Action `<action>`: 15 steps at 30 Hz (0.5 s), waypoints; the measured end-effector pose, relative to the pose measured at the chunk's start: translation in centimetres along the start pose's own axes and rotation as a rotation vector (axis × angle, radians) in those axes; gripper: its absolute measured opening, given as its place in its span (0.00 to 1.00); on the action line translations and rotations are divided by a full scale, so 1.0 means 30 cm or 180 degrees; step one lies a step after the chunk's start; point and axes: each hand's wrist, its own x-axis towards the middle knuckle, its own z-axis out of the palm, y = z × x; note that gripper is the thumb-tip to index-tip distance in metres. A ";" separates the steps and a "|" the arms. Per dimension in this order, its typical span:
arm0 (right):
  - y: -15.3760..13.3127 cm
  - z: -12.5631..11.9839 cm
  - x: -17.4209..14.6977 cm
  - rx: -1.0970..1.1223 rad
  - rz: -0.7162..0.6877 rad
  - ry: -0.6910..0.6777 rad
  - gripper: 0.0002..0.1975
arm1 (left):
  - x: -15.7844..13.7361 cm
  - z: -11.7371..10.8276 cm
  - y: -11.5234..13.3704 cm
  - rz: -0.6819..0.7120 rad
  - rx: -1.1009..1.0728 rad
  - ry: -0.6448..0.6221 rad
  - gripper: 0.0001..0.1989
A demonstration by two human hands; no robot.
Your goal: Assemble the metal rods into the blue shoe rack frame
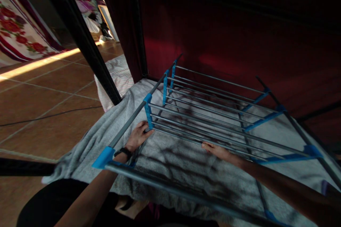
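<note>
A rack of thin metal rods and blue plastic brackets lies on a grey blanket. Near its left side, my left hand is closed at the lower end of a blue bracket, its thumb and fingers about the bracket's bottom edge. A dark band circles that wrist. Further right, my right hand grips the lowest near rod, the fingers curled over it. A thick grey tube with a blue corner joint runs across in front of both forearms.
A dark red panel stands right behind the rack. A black post rises at the left, beside a striped cloth. Tiled floor with a black cable spreads left; a floral curtain hangs beyond.
</note>
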 end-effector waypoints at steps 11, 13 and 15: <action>-0.045 -0.014 -0.038 -0.0564 0.0281 0.0025 0.22 | 0.003 -0.002 0.007 -0.0041 -0.0057 0.0001 0.09; -0.047 -0.009 -0.055 -0.0753 0.0415 0.0018 0.23 | 0.003 0.000 0.003 -0.0017 -0.0026 0.0007 0.09; -0.047 -0.001 -0.067 -0.0956 0.0486 0.0005 0.23 | 0.002 0.003 -0.002 -0.0016 -0.0010 -0.0005 0.09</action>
